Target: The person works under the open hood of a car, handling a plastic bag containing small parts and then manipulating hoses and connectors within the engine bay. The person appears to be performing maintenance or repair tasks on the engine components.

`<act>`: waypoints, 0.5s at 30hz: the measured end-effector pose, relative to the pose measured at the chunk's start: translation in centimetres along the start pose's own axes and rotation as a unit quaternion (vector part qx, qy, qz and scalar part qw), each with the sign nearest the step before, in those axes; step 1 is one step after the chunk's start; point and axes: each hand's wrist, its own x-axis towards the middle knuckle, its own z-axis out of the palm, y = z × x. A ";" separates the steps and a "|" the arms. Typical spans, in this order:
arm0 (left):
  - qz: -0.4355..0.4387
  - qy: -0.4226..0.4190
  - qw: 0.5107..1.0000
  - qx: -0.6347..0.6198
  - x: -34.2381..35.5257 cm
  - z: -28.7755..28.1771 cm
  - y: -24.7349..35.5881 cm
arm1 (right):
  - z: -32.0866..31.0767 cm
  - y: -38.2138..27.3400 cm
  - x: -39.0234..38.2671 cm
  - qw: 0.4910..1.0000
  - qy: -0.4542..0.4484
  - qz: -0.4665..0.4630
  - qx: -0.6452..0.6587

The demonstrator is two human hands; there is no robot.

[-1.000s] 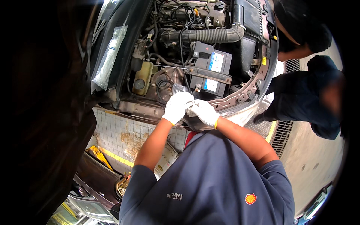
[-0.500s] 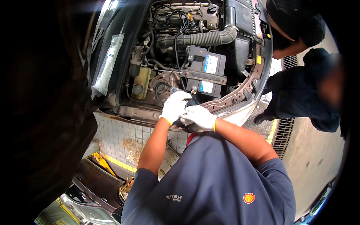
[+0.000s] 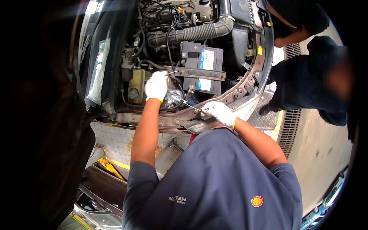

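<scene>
White-gloved right hand (image 3: pixel 218 112) is clamped on a thin rod (image 3: pixel 192 106). Bar (image 3: pixel 202 74) is laid across battery (image 3: pixel 206 59), rod apparently unfitted; grip of left hand (image 3: pixel 156 85) cannot be told.

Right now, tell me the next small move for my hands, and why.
I'd probably ease the right hand toward the clear plastic bag: the thin pale strip in its grip slants that way, and the hand sits well off to the bag's right, while the left hand is close by on its other side.
</scene>
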 end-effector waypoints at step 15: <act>0.105 -0.087 0.985 0.102 0.7 4.9 -0.4 | -1.4 0.3 1.6 0.975 0.009 0.136 0.178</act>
